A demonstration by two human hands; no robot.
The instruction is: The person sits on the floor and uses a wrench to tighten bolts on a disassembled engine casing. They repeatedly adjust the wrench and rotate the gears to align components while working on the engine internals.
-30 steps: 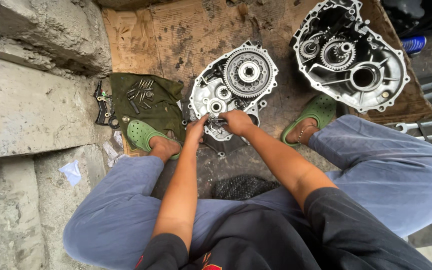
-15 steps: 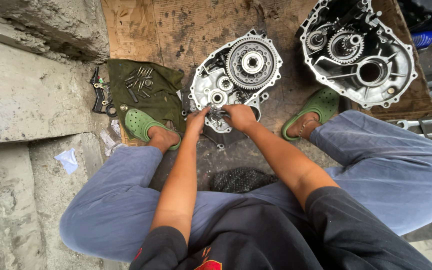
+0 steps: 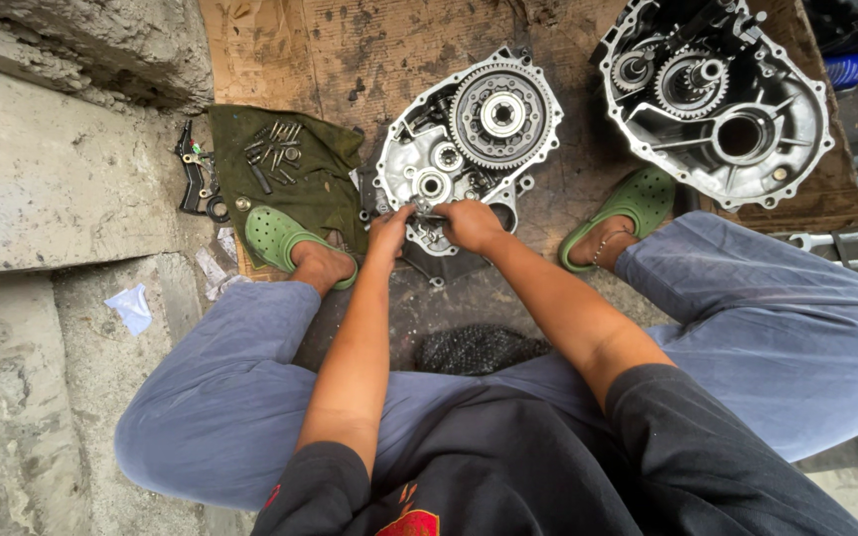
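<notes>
Metal gearbox half (image 3: 469,149) | touching left hand (image 3: 389,233), right hand (image 3: 471,224)

Both hands, left (image 3: 389,233) and right (image 3: 471,224), press on the gearbox half (image 3: 464,149) beside a green cloth (image 3: 295,164).

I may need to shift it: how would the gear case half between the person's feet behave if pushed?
The gear case half is probably heavy: cast metal, with a large toothed gear seated inside. It lies flat on the cardboard, so it should drag rather than roll or tip. Its surfaces look grimy and may be slippery.
</notes>
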